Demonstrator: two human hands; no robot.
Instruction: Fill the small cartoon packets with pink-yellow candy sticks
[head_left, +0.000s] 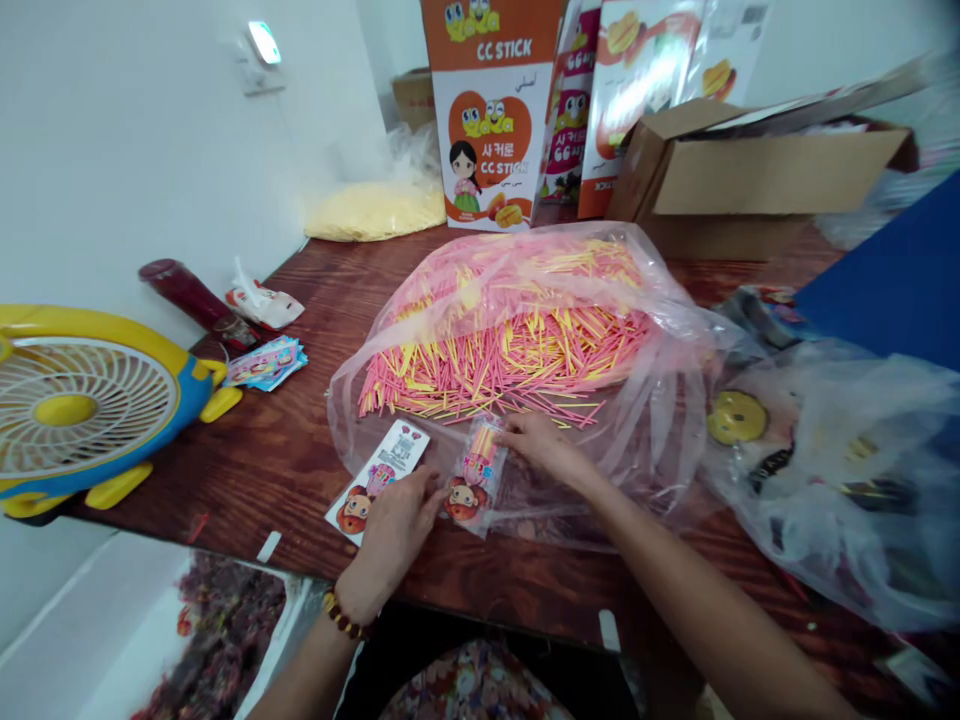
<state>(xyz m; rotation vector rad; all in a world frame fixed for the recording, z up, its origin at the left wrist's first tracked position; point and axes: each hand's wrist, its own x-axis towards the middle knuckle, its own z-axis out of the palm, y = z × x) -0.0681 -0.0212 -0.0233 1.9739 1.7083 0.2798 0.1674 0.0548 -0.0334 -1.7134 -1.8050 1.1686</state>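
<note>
A small clear packet (472, 480) with a cartoon face lies near the table's front edge, partly filled with pink and yellow sticks. My left hand (394, 530) grips its lower end with fingers closed. My right hand (536, 440) pinches the packet's top, where the sticks go in. Just left of my left hand lies an empty flat packet (379, 480) with the same print. Behind both hands spreads a large clear bag (517, 340) holding a heap of pink and yellow sticks.
A yellow and blue fan (82, 405) stands at the left. Printed packets (266, 362) and a dark red bottle (187, 295) lie near it. CC Stick boxes (487, 110) and an open cardboard box (750, 180) stand at the back. Plastic bags (832, 470) pile at the right.
</note>
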